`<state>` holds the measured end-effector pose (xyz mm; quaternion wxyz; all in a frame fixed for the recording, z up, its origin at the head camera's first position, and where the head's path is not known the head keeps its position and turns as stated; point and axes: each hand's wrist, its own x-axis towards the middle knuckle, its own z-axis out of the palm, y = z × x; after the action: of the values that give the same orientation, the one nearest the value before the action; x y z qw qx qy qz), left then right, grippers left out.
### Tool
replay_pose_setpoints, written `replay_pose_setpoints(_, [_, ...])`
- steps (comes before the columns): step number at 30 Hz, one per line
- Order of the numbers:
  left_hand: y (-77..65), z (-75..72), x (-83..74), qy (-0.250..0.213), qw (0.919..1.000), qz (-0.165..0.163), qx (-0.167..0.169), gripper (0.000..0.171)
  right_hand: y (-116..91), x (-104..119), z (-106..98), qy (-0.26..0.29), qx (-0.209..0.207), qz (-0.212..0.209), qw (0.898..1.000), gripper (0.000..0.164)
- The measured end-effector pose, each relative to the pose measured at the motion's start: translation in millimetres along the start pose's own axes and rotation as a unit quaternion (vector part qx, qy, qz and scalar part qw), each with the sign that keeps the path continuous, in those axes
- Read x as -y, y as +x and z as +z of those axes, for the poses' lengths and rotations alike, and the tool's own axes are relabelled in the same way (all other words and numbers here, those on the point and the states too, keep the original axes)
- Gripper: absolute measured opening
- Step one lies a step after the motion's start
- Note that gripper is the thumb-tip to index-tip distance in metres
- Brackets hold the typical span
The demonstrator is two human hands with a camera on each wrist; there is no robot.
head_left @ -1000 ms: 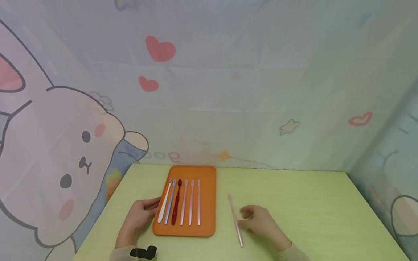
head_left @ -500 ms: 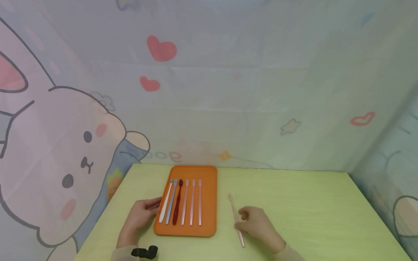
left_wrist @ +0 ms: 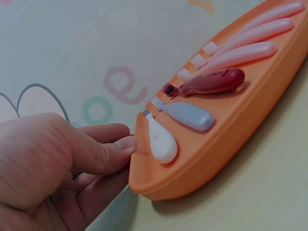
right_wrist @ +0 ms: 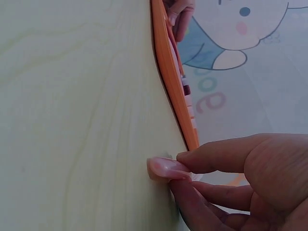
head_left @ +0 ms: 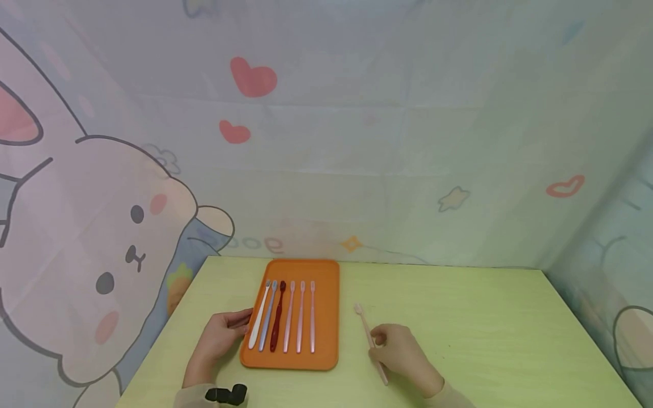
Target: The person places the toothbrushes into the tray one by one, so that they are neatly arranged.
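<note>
In the head view, my left hand (head_left: 216, 337) holds the left rim of an orange tray (head_left: 326, 317), thumb and fingers at its edge. On the tray lie a white toothbrush (head_left: 256, 331), a light blue toothbrush (head_left: 264, 331), a dark red toothbrush (head_left: 275, 334) and three pink toothbrushes (left_wrist: 255, 52), side by side with heads toward the back. To the tray's right, my right hand (head_left: 403, 351) pinches a pale pink toothbrush (head_left: 365, 326) by its handle. The right wrist view shows that toothbrush's handle end (right_wrist: 166, 168) between thumb and finger, close to the tabletop.
The light green tabletop (head_left: 484, 328) extends to the right of both hands. Behind it hangs a cloth backdrop (head_left: 408, 141) with hearts and a rabbit. A black device (head_left: 227, 394) sits at my left wrist.
My right hand has moved slightly left and closed its thumb and finger on the pale pink toothbrush. That toothbrush's handle end has swung a little right. The left hand and tray stay put.
</note>
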<state>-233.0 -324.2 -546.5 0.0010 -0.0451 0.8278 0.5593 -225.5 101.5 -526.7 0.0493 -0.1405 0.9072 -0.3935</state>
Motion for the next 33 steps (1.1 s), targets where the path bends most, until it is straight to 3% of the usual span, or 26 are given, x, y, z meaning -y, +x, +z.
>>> replay_pose_setpoints(11, [0.8,-0.4,-0.2,0.005,1.0,0.0,0.0,0.041,3.9,-6.0,-1.9,0.059,0.035,-0.008,0.998,0.037])
replay_pose_setpoints(17, [0.2,0.0,-1.4,0.01,0.9999,0.0,-0.002,0.041,11.6,1.2,-1.6,0.102,0.032,-0.003,0.994,0.037])
replay_pose_setpoints(26, [-1.3,0.4,-3.9,0.015,0.9999,-0.001,-0.004,0.041,33.9,21.9,11.7,0.235,0.031,0.025,0.971,0.046])
replay_pose_setpoints(30, [-1.3,0.3,-4.1,0.015,0.9999,-0.004,-0.005,0.041,43.8,30.9,20.7,0.267,0.038,0.031,0.963,0.048])
replay_pose_setpoints(33, [-1.5,0.3,-4.4,0.016,0.9998,-0.006,-0.007,0.04,52.1,36.6,28.1,0.267,0.044,0.03,0.962,0.049])
